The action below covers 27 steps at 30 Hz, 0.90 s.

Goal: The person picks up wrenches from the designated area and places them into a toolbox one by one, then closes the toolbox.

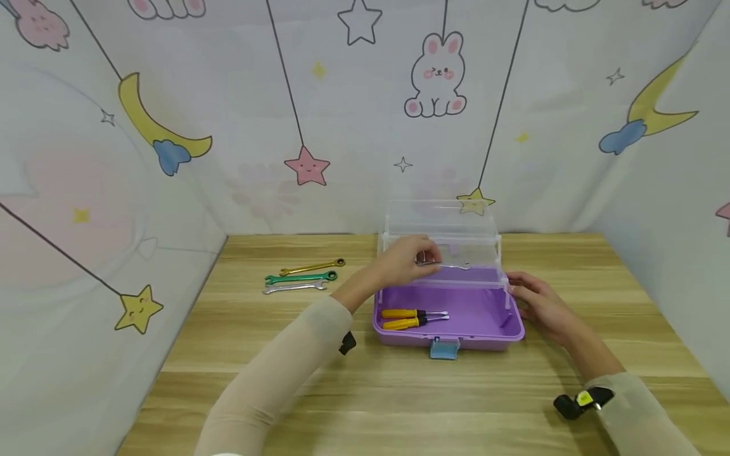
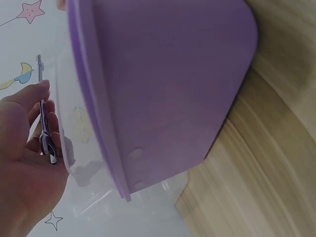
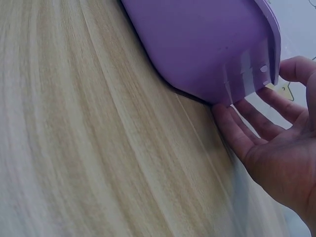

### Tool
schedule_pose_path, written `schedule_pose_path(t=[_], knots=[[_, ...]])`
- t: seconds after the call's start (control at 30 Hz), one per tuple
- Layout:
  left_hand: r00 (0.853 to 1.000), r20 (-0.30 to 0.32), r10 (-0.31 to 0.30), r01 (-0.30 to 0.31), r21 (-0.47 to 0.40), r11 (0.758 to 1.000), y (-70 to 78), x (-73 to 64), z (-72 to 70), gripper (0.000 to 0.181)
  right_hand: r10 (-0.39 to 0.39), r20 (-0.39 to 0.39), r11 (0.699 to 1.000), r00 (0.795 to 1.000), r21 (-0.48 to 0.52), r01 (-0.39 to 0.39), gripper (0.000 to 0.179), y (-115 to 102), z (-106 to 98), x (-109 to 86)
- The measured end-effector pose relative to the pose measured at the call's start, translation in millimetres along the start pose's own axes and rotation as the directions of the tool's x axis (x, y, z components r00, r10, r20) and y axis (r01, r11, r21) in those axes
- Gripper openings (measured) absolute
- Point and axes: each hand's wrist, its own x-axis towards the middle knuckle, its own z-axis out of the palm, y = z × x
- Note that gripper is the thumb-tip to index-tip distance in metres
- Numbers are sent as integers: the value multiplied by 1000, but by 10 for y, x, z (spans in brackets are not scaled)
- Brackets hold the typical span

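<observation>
In the head view, the clock is read around the middle of the purple box (image 1: 393, 340), which stands open on the wooden table (image 1: 445, 405). At 12 o'clock, a slim silver wrench (image 1: 454, 266) is pinched by the left hand (image 1: 406, 261) near the clear tray (image 1: 456, 284); whether the tray is touched by it cannot be told. At 3 o'clock, the right hand (image 1: 538, 307) is rested against the box's end. At 8 o'clock, inside, 2 yellow-handled screwdrivers (image 1: 402, 313) are laid. Between 9 and 10 o'clock, outside, 3 other wrenches (image 1: 299, 277) are spread on the table.

In the left wrist view, at 9 o'clock, the slim wrench is seen between thumb and fingers, with its 2 ends free. For careful handling, a level wrench and a light pinch seem advisable, because a tilted end could knock the tray.

In the right wrist view, near 3 o'clock, the box's end wall is touched by relaxed fingers, with the thumb at the rim; no tight grasp is seen. A gentle, steady pressure seems enough here; by a strong push, the box could be slid.
</observation>
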Motion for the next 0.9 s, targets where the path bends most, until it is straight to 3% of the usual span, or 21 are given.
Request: schedule_pose_path(t=[0.33,0.57,0.9], knots=[[998,46,-34,35,-22,999,-3,13,126,12,8,-4,1000,1000,0,-8,26,2,-26,-17],[998,33,-45,47,-50,998,-1,27,117,10,-4,2,1000,1000,4,4,26,-9,1,3],[993,87,-82,90,-90,992,-43,77,109,8,14,-21,1000,1000,6,-14,24,21,-24,-6]])
